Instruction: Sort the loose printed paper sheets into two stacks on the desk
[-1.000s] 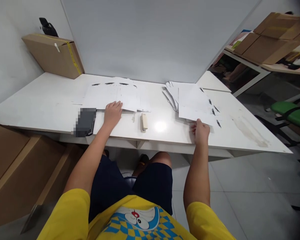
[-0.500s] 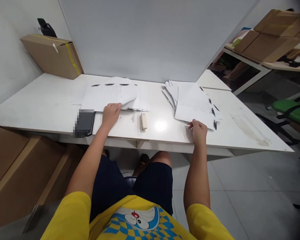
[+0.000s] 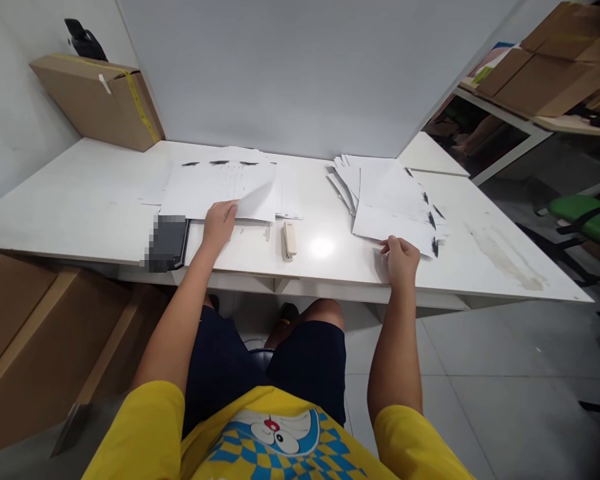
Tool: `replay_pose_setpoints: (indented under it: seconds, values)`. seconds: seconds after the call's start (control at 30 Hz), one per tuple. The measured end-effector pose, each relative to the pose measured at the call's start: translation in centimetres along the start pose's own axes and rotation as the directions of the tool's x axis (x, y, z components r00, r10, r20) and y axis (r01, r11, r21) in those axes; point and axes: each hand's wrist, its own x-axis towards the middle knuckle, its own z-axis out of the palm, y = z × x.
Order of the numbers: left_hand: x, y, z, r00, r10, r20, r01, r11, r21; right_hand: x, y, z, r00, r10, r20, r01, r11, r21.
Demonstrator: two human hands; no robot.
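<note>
My left hand point(image 3: 220, 224) is closed on the near edge of a white sheet of paper point(image 3: 200, 190) on the left pile. The sheet's right part curls up from its grip, and dark smudges mark the pile's far edge. At the near edge of the right-hand paper stack point(image 3: 393, 200), my right hand point(image 3: 403, 260) has its fingers bent together on the top sheet's border. That stack is fanned out, with dark marks down its right side. Between the two piles, a cream stapler point(image 3: 289, 241) lies on the white desk point(image 3: 325, 267), touched by neither hand.
A dark, partly pixelated flat object point(image 3: 170, 243) lies left of my left wrist. A taped cardboard box point(image 3: 100, 103) stands at the back left against the partition point(image 3: 280, 80). More cardboard boxes point(image 3: 545, 73) sit on another desk at right, with a green chair point(image 3: 587, 220) below.
The sheet at my left hand has its right side raised and curled further than before. My right hand stays at the right stack's edge. The camera view has shifted slightly.
</note>
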Motion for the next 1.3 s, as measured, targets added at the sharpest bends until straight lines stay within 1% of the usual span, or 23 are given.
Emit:
replay_pose_setpoints:
  seconds: [0.07,0.1,0.13,0.17,0.2,0.23,0.27,0.3,0.33,0.4,0.47,0.5,0.53,0.57,0.63,0.7,0.77,0.87,0.93,1.0,1.1,1.2,1.3]
  values:
    - [-0.3,0.4,-0.3,0.997,-0.044,-0.061,0.042,0.998,-0.037,-0.6,-1.7,0.7,0.998,0.002,-0.068,-0.002,1.0,0.014]
    - [-0.4,0.5,-0.4,0.995,-0.054,-0.089,0.05,0.998,-0.048,-1.0,-2.9,1.3,0.997,-0.011,-0.072,0.013,1.0,0.024]
    - [-0.5,0.7,-0.5,0.992,-0.056,-0.116,0.05,0.997,-0.052,-1.3,-4.3,2.1,0.998,-0.05,-0.038,0.052,0.998,0.028]
    - [-0.6,0.9,-0.6,0.988,-0.054,-0.143,0.047,0.998,-0.05,-1.6,-5.8,3.1,0.994,-0.109,0.024,0.108,0.994,0.028]
    - [-0.7,1.0,-0.7,0.985,-0.052,-0.168,0.045,0.998,-0.046,-1.8,-7.5,4.3,0.976,-0.189,0.11,0.187,0.982,0.022]
    - [-0.7,1.1,-0.8,0.98,-0.052,-0.19,0.045,0.998,-0.043,-1.9,-9.2,5.6,0.939,-0.278,0.203,0.281,0.96,0.012]
    - [-0.7,1.2,-0.8,0.976,-0.055,-0.209,0.048,0.998,-0.038,-2.0,-11.0,7.0,0.887,-0.364,0.284,0.379,0.925,0.001]
    - [-0.7,1.3,-0.9,0.973,-0.06,-0.222,0.054,0.998,-0.034,-2.0,-12.6,8.5,0.824,-0.428,0.371,0.463,0.886,-0.005]
    - [-0.7,1.3,-0.9,0.971,-0.063,-0.23,0.058,0.998,-0.029,-2.0,-14.2,10.0,0.757,-0.462,0.462,0.525,0.851,-0.009]
    - [-0.7,1.3,-0.9,0.97,-0.064,-0.232,0.061,0.998,-0.022,-1.8,-16.6,12.8,0.617,-0.46,0.639,0.618,0.785,-0.031]
    - [-0.7,1.2,-0.9,0.972,-0.065,-0.228,0.062,0.998,-0.02,-1.6,-18.1,15.1,0.485,-0.421,0.767,0.702,0.711,-0.053]
    - [-0.7,1.2,-0.8,0.972,-0.067,-0.227,0.063,0.998,-0.022,-1.5,-18.6,15.9,0.436,-0.404,0.804,0.739,0.671,-0.063]
    - [-0.7,1.2,-0.8,0.972,-0.07,-0.226,0.065,0.998,-0.027,-1.5,-18.8,16.6,0.402,-0.391,0.828,0.769,0.636,-0.073]
    - [-0.7,1.1,-0.8,0.972,-0.072,-0.223,0.066,0.997,-0.035,-1.4,-19.0,17.0,0.385,-0.377,0.843,0.788,0.61,-0.087]
    - [-0.8,1.0,-0.8,0.976,-0.073,-0.204,0.063,0.997,-0.054,-1.3,-18.9,17.4,0.384,-0.345,0.857,0.794,0.597,-0.116]
    - [-0.8,0.9,-0.8,0.981,-0.072,-0.178,0.061,0.996,-0.065,-1.2,-18.7,17.2,0.394,-0.313,0.864,0.768,0.628,-0.123]
    - [-0.9,0.9,-0.7,0.986,-0.073,-0.153,0.064,0.996,-0.063,-1.0,-18.4,16.9,0.394,-0.297,0.87,0.73,0.676,-0.099]
    - [-0.9,0.8,-0.5,0.989,-0.072,-0.13,0.066,0.997,-0.049,-0.8,-18.2,16.5,0.393,-0.299,0.87,0.689,0.722,-0.063]
    - [-0.8,0.7,-0.4,0.99,-0.069,-0.125,0.065,0.997,-0.035,-0.8,-18.1,16.5,0.4,-0.321,0.858,0.692,0.72,-0.053]
    - [-0.8,0.6,-0.2,0.99,-0.065,-0.124,0.063,0.998,-0.018,-0.9,-18.1,16.6,0.409,-0.358,0.839,0.719,0.693,-0.055]
    - [-0.7,0.6,-0.2,0.991,-0.062,-0.115,0.062,0.998,-0.006,-1.1,-18.3,16.8,0.418,-0.412,0.81,0.78,0.619,-0.087]
    - [-0.8,0.6,-0.2,0.992,-0.062,-0.109,0.062,0.998,-0.001,-1.3,-18.4,16.7,0.413,-0.457,0.788,0.828,0.548,-0.117]
    - [-0.9,0.7,-0.2,0.993,-0.054,-0.105,0.056,0.998,0.008,-1.4,-18.5,16.4,0.416,-0.486,0.769,0.853,0.501,-0.145]
